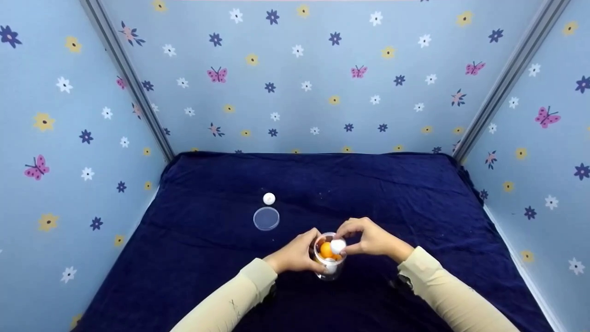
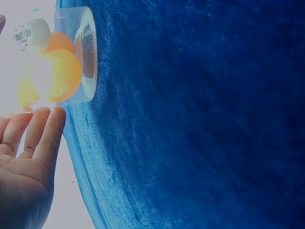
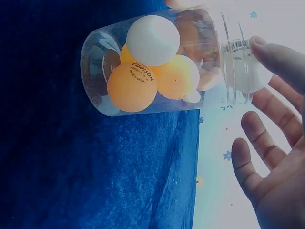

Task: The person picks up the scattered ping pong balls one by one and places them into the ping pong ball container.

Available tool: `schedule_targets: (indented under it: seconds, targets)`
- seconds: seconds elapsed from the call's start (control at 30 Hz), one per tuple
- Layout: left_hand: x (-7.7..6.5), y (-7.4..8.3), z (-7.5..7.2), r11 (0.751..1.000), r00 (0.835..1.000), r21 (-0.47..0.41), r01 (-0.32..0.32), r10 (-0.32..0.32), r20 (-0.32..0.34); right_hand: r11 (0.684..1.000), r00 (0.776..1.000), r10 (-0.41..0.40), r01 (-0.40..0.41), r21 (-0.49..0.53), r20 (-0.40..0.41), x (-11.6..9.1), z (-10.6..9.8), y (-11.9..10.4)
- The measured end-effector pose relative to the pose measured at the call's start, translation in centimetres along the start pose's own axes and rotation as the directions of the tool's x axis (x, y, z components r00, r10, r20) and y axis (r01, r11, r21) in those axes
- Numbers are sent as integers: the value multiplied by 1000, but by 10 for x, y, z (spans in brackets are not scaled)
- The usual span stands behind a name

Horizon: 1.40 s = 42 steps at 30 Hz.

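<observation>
My left hand grips a clear plastic jar from its left side, thumb at the near side and fingers at the far side. Inside lie several table tennis balls, among them an orange ball with printed lettering and a white ball. At the jar's mouth, my right hand pinches another white table tennis ball between thumb and fingers. In the right wrist view this ball is partly behind the jar's threaded rim, and the two lower fingers stand away from it.
On the dark blue cloth, a round clear lid lies to the left beyond the jar. Just behind the lid rests one more white ball. Flower-patterned walls enclose the back and both sides.
</observation>
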<state>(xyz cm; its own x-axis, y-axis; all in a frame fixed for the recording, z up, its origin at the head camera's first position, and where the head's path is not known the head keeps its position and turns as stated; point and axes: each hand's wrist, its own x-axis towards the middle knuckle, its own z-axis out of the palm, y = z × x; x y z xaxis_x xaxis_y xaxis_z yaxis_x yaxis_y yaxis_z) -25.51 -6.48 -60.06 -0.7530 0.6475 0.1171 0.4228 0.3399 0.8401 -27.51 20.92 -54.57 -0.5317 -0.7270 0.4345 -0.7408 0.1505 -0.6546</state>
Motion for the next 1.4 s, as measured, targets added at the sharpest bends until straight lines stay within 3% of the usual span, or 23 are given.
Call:
schedule_targets:
  seconds: [0.43,0.67,0.77,0.8,1.0,1.23,1.4]
  targets:
    - [0,0,0,999,1000,42,-7,7,-12,1000,1000,-20,20,4,11,2,0,-2]
    - [-1,-8,1,992,993,49,-114,116,-37,1000,1000,6,-6,6,26,2,-1,-4]
    - [-2,-5,1,995,995,24,-92,93,-34,1000,999,17,-17,2,29,1,-1,-4]
    - [-4,5,-1,999,998,6,-51,52,-27,1000,999,17,-17,1,29,1,-1,-4]
    - [-4,8,1,1000,999,13,22,-22,-25,1000,1000,9,-9,-14,26,1,-2,-2]
    - [-6,9,1,1000,1000,-10,21,-22,-21,1000,999,-6,6,2,-38,4,-5,-5]
    - [-6,9,1,1000,1000,-17,-3,3,-15,1000,997,25,-24,18,-73,5,-8,-8]
